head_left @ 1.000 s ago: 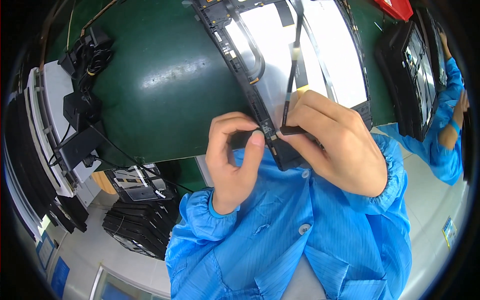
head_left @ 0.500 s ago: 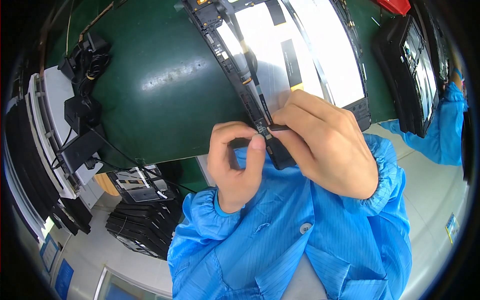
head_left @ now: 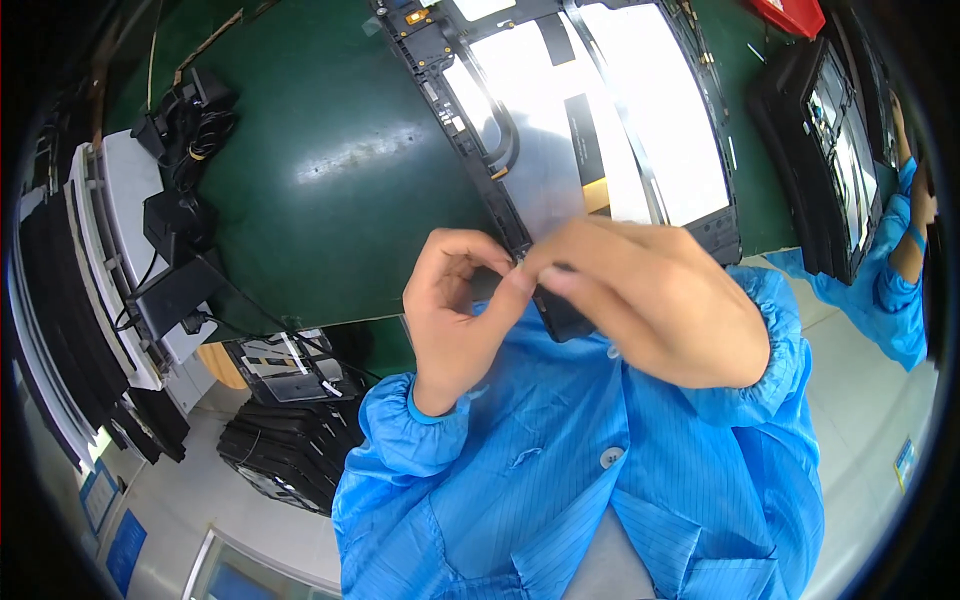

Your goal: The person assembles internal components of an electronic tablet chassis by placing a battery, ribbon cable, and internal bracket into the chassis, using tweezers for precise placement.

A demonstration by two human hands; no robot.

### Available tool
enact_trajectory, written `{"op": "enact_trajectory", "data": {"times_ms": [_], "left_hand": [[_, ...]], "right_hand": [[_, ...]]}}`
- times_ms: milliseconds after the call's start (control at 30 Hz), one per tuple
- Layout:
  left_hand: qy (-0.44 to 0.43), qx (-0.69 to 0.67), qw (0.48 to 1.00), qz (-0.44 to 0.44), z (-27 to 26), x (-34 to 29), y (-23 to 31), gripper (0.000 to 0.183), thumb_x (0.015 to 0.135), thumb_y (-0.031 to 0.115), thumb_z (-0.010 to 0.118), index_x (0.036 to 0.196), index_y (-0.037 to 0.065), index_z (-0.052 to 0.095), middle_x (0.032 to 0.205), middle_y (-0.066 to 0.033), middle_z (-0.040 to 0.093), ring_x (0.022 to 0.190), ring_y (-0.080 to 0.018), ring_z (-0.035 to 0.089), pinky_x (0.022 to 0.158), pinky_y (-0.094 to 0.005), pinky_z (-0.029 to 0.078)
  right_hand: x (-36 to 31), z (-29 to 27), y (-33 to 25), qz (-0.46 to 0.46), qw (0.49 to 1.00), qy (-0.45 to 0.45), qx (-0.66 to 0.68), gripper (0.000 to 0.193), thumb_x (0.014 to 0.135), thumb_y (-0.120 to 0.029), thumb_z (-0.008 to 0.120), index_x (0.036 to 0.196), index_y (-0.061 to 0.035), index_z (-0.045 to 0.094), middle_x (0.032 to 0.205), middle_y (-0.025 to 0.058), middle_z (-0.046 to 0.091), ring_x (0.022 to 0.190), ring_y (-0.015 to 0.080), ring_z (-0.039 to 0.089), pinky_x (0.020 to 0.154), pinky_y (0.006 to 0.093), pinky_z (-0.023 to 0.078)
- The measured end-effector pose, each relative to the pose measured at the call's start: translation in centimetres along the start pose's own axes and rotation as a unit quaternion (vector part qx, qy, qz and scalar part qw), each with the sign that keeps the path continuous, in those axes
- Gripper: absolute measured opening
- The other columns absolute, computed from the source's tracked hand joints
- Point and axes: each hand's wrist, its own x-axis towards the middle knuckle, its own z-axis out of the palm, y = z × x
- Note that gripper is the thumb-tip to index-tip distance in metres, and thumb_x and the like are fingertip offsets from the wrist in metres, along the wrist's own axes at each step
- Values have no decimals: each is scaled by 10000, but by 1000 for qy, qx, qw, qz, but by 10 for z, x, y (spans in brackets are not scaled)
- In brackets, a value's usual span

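Note:
An opened flat device panel [head_left: 560,130] with a black frame and a shiny silver inner plate lies on the green table [head_left: 320,180]. My left hand [head_left: 455,305] pinches the near corner of the black frame, thumb against fingertips. My right hand [head_left: 655,295] covers the same corner from the right, its fingers pressed on the frame edge beside my left thumb. A black strip with a gold end [head_left: 588,150] lies on the silver plate. Both forearms wear blue sleeves [head_left: 560,450]. The corner itself is largely hidden under my hands.
Black chargers and cables [head_left: 185,110] sit at the table's left edge by a white rack [head_left: 95,260]. A stack of black trays [head_left: 285,440] stands on the floor below. Another dark panel [head_left: 835,150] lies at right, where another person's blue-sleeved arm [head_left: 900,290] reaches.
The panel has shifted slightly and the black strip that my right hand held up now lies flat on the silver plate. Both hands stay pinched at the near corner.

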Motion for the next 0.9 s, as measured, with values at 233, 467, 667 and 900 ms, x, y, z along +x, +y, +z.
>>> {"op": "enact_trajectory", "data": {"times_ms": [233,467,667,900], "left_hand": [[-68,-16,996,-63,-15,-25,-2,152,935,93,533,1038,-18,526,932,-77,575,908,-148,576,814,-281,456],[-19,20,998,-61,-9,-31,15,156,794,-56,676,936,-41,612,893,-114,646,828,-158,616,766,-274,482],[-16,-36,999,14,8,-21,16,182,782,-56,685,945,-52,603,899,-140,639,834,-177,606,748,-283,476],[64,205,922,323,8,12,13,349,775,118,730,1071,-5,592,930,-159,671,856,-294,632,799,-366,475]], "right_hand": [[-2,11,-13,47,981,85,-166,198,697,-21,716,873,-25,625,833,96,560,629,268,597,542,346,495],[-4,20,4,-107,983,145,31,247,637,43,682,859,-19,593,849,88,589,654,246,641,554,315,509],[-7,1,0,-58,985,102,130,362,600,162,592,929,11,614,821,121,619,697,277,650,621,319,521],[-13,-12,3,-125,987,90,37,178,684,15,606,855,-34,605,791,67,566,636,226,611,490,310,488]]}}
